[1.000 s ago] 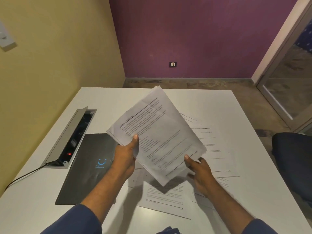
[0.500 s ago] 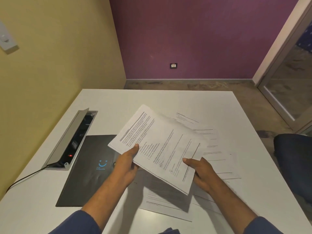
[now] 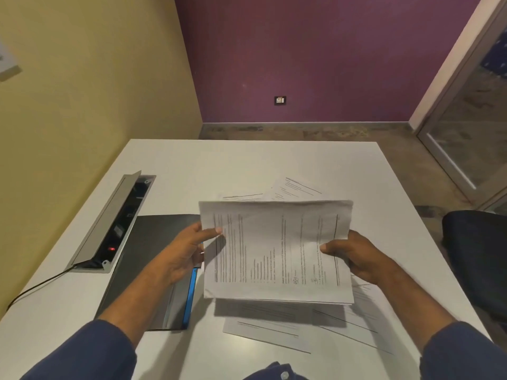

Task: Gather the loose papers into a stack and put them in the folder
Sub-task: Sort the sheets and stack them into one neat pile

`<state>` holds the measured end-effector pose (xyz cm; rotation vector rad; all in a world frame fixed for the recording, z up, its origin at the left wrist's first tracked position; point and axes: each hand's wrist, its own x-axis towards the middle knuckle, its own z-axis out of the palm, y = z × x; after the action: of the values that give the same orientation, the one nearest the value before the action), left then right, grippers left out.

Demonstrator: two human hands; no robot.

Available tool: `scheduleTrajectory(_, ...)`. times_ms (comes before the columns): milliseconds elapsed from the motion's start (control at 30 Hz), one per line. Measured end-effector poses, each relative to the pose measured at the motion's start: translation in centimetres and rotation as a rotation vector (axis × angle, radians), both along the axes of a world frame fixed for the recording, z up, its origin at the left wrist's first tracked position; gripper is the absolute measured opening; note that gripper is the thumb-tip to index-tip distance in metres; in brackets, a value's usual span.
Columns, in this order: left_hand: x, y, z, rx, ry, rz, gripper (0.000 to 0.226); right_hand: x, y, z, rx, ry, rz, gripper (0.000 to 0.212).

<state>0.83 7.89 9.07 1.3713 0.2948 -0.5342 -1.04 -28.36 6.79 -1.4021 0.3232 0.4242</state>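
A stack of printed white papers [image 3: 277, 250] hangs above the white table [image 3: 247, 163], turned sideways so its text lines run up and down. My left hand [image 3: 186, 250] pinches its left edge and my right hand [image 3: 354, 256] grips its right edge. Under and beyond the stack, several loose sheets [image 3: 269, 327] lie scattered on the table, partly hidden by it. The dark grey folder [image 3: 148, 259] with a blue spine lies shut on the table to the left, under my left forearm.
An open cable box [image 3: 115, 223] with a raised metal lid is sunk into the table left of the folder, and a black cable runs off the left edge. A dark chair [image 3: 477, 256] stands at the right. A yellow wall lies close on the left.
The held stack has turned from a slanted tilt to lie sideways and level, and has come lower over the loose sheets. Both hands now hold its short edges.
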Motion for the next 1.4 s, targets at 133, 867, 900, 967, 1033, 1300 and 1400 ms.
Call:
scheduleTrajectory(133,0.1,-0.9,-0.5,0.045,-0.007,-0.014,0.027,0.7,0.0,0.9,-0.063,-0.038,0.064,0.042)
scheduleTrajectory(867,-4.3,-4.7,-10.3,0.254,-0.198,0.153,0.036,-7.4,5.9,-9.1,-0.382,-0.163,-0.308,0.009)
scheduleTrajectory(900,-4.3,-4.7,-10.3,0.26,-0.196,0.174,0.036,-7.5,5.9,-9.1,-0.392,-0.164,-0.297,0.009)
scheduleTrajectory(967,-4.0,-4.6,-10.2,0.283,-0.184,0.236,0.029,-7.3,5.8,-9.1,-0.398,-0.137,-0.281,0.012)
scheduleTrajectory(1033,-3.5,-4.5,-10.0,0.279,-0.164,0.277,0.02,-6.9,5.5,-9.0,-0.401,-0.105,-0.284,0.015)
scheduleTrajectory(1300,-0.1,-4.3,-6.5,0.443,-0.352,0.315,0.048,-4.0,4.2,-6.8,-0.048,0.18,-0.115,0.026)
scheduleTrajectory(1400,-0.6,-4.2,-6.1,0.585,-0.393,0.4,0.06,-4.1,4.3,-7.0,0.136,0.269,-0.186,0.031)
